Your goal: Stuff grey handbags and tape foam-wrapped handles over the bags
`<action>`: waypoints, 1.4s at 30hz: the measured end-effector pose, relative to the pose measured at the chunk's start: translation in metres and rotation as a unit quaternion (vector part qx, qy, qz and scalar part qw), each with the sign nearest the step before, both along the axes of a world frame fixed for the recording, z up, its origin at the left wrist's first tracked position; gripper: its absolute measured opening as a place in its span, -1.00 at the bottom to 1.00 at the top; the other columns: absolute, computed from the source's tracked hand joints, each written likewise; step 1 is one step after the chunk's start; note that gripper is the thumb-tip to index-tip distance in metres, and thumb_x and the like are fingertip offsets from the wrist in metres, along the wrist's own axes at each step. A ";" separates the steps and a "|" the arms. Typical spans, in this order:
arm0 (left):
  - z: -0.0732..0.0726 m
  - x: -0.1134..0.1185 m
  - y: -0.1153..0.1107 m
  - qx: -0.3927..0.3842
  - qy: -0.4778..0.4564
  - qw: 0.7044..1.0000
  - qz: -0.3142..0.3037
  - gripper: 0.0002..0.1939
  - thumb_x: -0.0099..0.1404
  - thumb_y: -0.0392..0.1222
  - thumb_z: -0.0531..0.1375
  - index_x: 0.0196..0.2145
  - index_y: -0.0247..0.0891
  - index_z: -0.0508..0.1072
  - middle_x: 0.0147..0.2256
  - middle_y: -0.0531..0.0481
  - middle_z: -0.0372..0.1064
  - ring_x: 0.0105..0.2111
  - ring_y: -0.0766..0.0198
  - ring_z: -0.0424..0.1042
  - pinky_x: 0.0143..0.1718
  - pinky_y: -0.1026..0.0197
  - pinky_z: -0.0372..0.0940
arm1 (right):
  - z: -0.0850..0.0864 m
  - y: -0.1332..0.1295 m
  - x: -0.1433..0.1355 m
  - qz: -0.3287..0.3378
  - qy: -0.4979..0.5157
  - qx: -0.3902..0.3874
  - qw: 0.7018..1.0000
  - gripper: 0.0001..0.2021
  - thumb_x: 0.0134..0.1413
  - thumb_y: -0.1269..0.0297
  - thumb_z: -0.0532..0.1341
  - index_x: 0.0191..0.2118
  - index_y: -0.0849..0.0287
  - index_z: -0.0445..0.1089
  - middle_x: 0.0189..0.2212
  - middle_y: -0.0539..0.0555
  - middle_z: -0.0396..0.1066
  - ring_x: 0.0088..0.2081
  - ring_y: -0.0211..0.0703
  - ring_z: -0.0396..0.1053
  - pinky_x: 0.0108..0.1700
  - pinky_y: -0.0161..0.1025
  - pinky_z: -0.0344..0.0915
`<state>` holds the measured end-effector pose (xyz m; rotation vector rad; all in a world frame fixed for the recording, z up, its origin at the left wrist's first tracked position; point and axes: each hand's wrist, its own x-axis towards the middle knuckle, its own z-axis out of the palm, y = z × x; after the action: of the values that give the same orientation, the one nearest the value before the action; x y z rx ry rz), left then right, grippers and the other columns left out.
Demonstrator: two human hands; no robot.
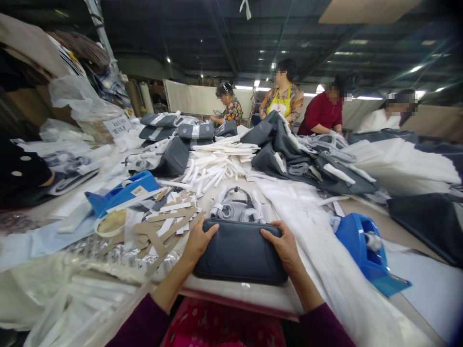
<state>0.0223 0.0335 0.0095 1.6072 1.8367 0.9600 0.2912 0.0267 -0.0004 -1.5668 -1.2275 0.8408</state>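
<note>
right now a dark bag [240, 253] sits at the near edge of the table [253, 292], straight in front of the person, its broad smooth side facing up toward the camera. the left hand [200, 241] is partly closed on the bag's upper left corner, thumb pressed on the face and the other fingers curled around the side, mostly hidden. the right hand [285, 243] grips the upper right corner in the same way, so the bag is held between the two. just past its top edge is a bundle of straps [237, 208] in pale wrapping. to the left lie loose card strips [170, 221], a roll of tape [110, 224] and a blue tape dispenser [123, 193]. to the right a long white sheet [300, 217] runs down the table, with another blue dispenser [365, 250] beside it. beyond the straps is a heap of white sticks [217, 161], set between stacked bags [195, 131] on the left and a jumbled pile of dark bags [289, 149] on the right. four co-workers stand or sit past these, one in a yellow apron [280, 103], another in a red top [321, 113]. a dotted sleeve [23, 164] reaches in at the left edge.
</note>
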 end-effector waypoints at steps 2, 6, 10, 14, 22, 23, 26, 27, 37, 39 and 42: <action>0.001 0.000 0.001 -0.009 0.028 1.000 -0.002 -0.51 0.21 0.07 0.13 -0.06 -0.39 0.40 -0.11 -0.25 0.45 -0.02 -0.04 0.40 0.03 0.05 0.25 | -0.002 0.000 0.000 0.004 0.004 0.014 1.000 -0.51 -0.26 -0.05 0.33 -0.20 0.15 0.37 -0.36 0.00 0.40 -0.30 -0.06 0.34 -0.23 -0.19 0.24; 0.000 0.000 0.003 -0.011 0.047 0.999 -0.003 -0.42 0.22 0.07 0.12 0.03 -0.47 0.34 0.00 -0.36 0.38 0.06 -0.06 0.35 0.08 0.04 0.22 | -0.001 -0.002 0.002 0.027 -0.040 0.022 0.999 -0.54 -0.18 -0.04 0.29 -0.16 0.14 0.37 -0.35 0.02 0.40 -0.27 -0.03 0.36 -0.18 -0.14 0.26; -0.003 -0.001 0.006 -0.014 0.036 0.999 -0.010 -0.37 0.21 0.06 0.12 0.07 -0.53 0.31 0.06 -0.42 0.33 0.11 -0.10 0.30 0.12 0.01 0.17 | 0.025 0.005 -0.004 0.032 -0.238 0.097 0.966 -0.63 -0.02 0.15 0.23 -0.07 0.19 0.36 -0.18 0.15 0.40 -0.12 0.07 0.32 -0.06 -0.03 0.23; -0.003 -0.004 0.005 -0.017 0.032 0.999 -0.027 -0.36 0.21 0.07 0.10 0.08 -0.50 0.30 0.08 -0.40 0.32 0.13 -0.09 0.28 0.14 0.00 0.15 | 0.066 0.030 -0.032 0.204 -0.477 0.201 0.831 -0.55 0.01 0.58 0.07 0.02 0.11 0.37 -0.01 0.16 0.35 0.01 0.04 0.20 0.03 -0.04 0.16; -0.001 -0.007 0.004 -0.027 0.024 0.998 -0.043 -0.40 0.23 0.08 0.07 0.06 -0.46 0.30 0.05 -0.41 0.34 0.12 -0.14 0.28 0.09 -0.01 0.18 | 0.074 0.084 -0.067 0.262 -0.540 0.125 0.790 -0.75 0.03 0.55 0.09 -0.24 0.16 0.44 -0.22 0.14 0.38 -0.20 -0.10 0.33 -0.20 -0.23 0.19; -0.001 -0.008 0.004 -0.031 0.021 0.998 -0.043 -0.41 0.23 0.08 0.08 0.05 -0.43 0.31 0.05 -0.39 0.35 0.12 -0.14 0.29 0.09 -0.01 0.19 | 0.070 0.085 -0.066 0.225 -0.533 0.118 0.807 -0.73 0.03 0.55 0.06 -0.22 0.17 0.43 -0.21 0.15 0.37 -0.23 -0.10 0.34 -0.22 -0.23 0.19; 0.000 -0.009 0.005 -0.039 0.012 0.998 -0.047 -0.47 0.22 0.07 0.10 0.01 -0.37 0.34 0.00 -0.34 0.39 0.08 -0.10 0.34 0.07 0.01 0.20 | 0.056 0.073 -0.054 0.134 -0.508 0.111 0.843 -0.70 0.06 0.49 0.03 -0.11 0.20 0.39 -0.16 0.16 0.33 -0.19 -0.10 0.35 -0.20 -0.22 0.22; 0.000 -0.009 0.005 -0.040 0.009 0.998 -0.048 -0.49 0.22 0.07 0.10 -0.01 -0.36 0.35 -0.02 -0.32 0.40 0.06 -0.08 0.35 0.06 0.02 0.20 | 0.051 0.066 -0.047 0.107 -0.495 0.115 0.855 -0.68 0.08 0.45 0.04 -0.04 0.21 0.35 -0.12 0.18 0.32 -0.13 -0.08 0.34 -0.15 -0.21 0.24; 0.001 -0.010 0.001 -0.024 0.027 0.999 -0.041 -0.60 0.24 0.02 0.12 -0.10 -0.34 0.39 -0.14 -0.25 0.46 -0.05 -0.02 0.44 -0.03 0.10 0.27 | 0.012 0.014 -0.010 0.027 -0.162 0.036 0.986 -0.57 -0.06 -0.05 0.20 -0.23 0.24 0.48 -0.35 0.14 0.50 -0.26 0.01 0.43 -0.20 -0.14 0.30; 0.000 -0.008 0.000 -0.020 0.038 0.998 -0.034 -0.60 0.25 0.03 0.13 -0.12 -0.34 0.39 -0.14 -0.25 0.47 -0.06 -0.03 0.45 -0.05 0.10 0.28 | 0.009 0.013 -0.014 0.023 -0.160 0.041 0.986 -0.56 -0.06 -0.06 0.20 -0.21 0.22 0.47 -0.37 0.12 0.49 -0.26 0.02 0.42 -0.18 -0.13 0.29; -0.002 -0.003 -0.002 -0.007 0.056 0.998 -0.005 -0.57 0.28 0.06 0.12 -0.09 -0.37 0.37 -0.13 -0.32 0.46 -0.05 -0.09 0.44 -0.06 0.07 0.27 | 0.000 0.010 -0.019 0.009 -0.174 0.053 0.983 -0.57 -0.03 -0.06 0.16 -0.17 0.18 0.45 -0.27 0.13 0.48 -0.17 0.04 0.39 -0.07 -0.09 0.24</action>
<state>0.0197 0.0316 0.0078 1.6907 1.9035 0.8654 0.2727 0.0369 0.0000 -1.6621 -1.5091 0.5130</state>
